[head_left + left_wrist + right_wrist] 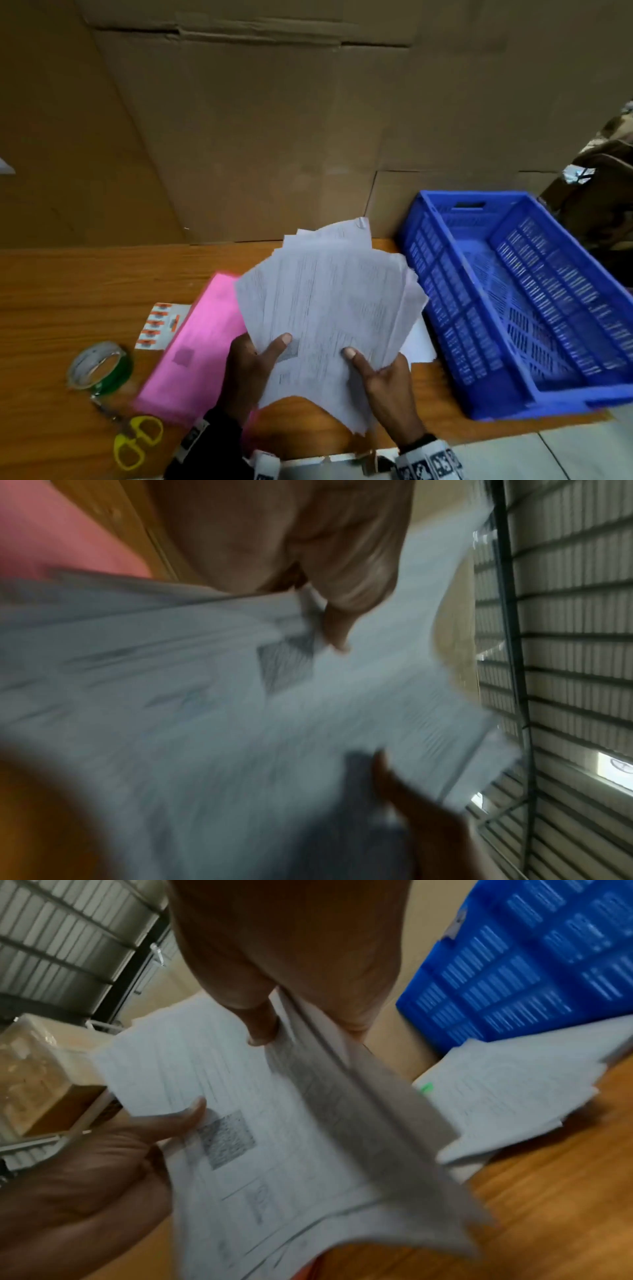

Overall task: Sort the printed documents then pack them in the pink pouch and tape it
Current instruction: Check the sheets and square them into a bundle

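Both hands, left hand [246, 370] and right hand [387, 380], pinch the fanned documents [329, 301]; recommend squaring edges against the table [85, 281] before pouching.

The printed documents [329, 301] carry lines of print, seemingly text, too blurred to read.

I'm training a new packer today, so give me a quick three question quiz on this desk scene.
1. True or false: both hands, the left hand and the right hand, hold the papers.
2. The crate beside the papers is which colour: A red, B blue, C green?
3. Fill in: the scissors with yellow handles lie on the table just nearer the person than the roll of ____.

Key: 1 true. 2 B. 3 tape; the pink pouch lies flat to its right.
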{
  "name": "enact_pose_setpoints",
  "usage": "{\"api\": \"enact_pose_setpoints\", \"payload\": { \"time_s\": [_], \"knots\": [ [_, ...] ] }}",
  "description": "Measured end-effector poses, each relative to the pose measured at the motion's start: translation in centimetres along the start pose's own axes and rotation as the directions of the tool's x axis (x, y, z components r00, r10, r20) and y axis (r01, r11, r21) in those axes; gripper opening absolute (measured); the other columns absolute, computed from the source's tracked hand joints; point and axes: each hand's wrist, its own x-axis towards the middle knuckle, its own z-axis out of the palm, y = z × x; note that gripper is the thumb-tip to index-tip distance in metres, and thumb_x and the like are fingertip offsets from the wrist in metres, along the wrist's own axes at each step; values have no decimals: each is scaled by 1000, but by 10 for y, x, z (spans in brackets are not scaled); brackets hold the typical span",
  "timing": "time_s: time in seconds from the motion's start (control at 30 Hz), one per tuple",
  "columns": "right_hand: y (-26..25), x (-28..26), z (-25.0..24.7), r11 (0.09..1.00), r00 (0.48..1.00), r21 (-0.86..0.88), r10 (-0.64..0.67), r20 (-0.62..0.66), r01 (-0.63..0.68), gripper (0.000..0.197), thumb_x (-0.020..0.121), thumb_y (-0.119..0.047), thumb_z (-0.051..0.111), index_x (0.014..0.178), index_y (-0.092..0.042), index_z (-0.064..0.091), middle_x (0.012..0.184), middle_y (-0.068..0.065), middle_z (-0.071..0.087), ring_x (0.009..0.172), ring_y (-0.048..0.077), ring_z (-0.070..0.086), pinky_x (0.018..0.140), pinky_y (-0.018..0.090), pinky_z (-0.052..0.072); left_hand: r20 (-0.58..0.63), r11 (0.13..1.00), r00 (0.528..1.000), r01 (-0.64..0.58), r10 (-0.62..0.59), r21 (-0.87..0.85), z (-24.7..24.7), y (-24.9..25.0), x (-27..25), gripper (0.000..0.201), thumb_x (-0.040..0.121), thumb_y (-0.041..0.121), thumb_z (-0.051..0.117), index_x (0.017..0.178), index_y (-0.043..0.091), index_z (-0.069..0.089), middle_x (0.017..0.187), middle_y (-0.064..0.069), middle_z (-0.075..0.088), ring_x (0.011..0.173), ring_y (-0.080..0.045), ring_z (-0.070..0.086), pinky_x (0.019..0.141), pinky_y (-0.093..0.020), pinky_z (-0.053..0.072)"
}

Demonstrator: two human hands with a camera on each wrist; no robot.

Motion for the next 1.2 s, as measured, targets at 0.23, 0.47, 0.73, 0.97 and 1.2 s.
{"api": "enact_pose_setpoints", "payload": {
  "time_s": [0.23, 0.47, 0.73, 0.97, 1.2],
  "knots": [
    [16, -22, -30, 979, 999, 199, -26, -33, 32, 50, 80, -18, 81, 125, -16, 61, 112, -5, 75, 105, 9, 70, 78, 18, 57, -52, 995, 994, -92, 93, 31, 31, 4, -46, 29, 79, 15, 81, 81, 43, 75, 78, 39, 66, 83, 20, 61, 72, -1, 45],
    [34, -24, -61, 997, 995, -31, 68, 69, -66, 65, 64, -46, 91, 113, -11, 66, 105, -2, 74, 98, 10, 70, 69, 15, 56, -1, 988, 989, 146, -146, 49, 24, -32, -58, 50, 70, 19, 87, 114, 14, 63, 102, 4, 75, 96, -9, 70, 80, -29, 59],
    [12, -27, -53, 992, 997, 113, 54, 58, -60, 42, 81, -5, 78, 118, -10, 58, 106, 3, 70, 91, 2, 69, 64, 11, 54, -158, 999, 987, 9, -1, 45, 27, -12, -62, 32, 73, 2, 82, 87, 27, 67, 78, 22, 73, 79, 1, 70, 65, -11, 52],
    [5, -30, -53, 998, 995, 61, -31, 91, 25, 41, 72, -13, 84, 106, -14, 61, 103, 3, 70, 95, 8, 68, 63, 14, 55, -111, 1000, 994, 6, -3, 30, 20, -3, -56, 42, 69, -2, 83, 105, 12, 65, 79, 15, 74, 84, 5, 68, 71, -14, 55],
    [12, -29, -53, 996, 999, 84, -1, 54, -3, 43, 66, -22, 94, 98, -15, 66, 93, 1, 75, 89, 9, 71, 62, 20, 57, -62, 993, 998, -10, 3, -120, 14, -4, -49, 54, 62, 6, 89, 107, 20, 63, 95, 5, 75, 93, -16, 70, 66, -19, 56]
  ]
}}
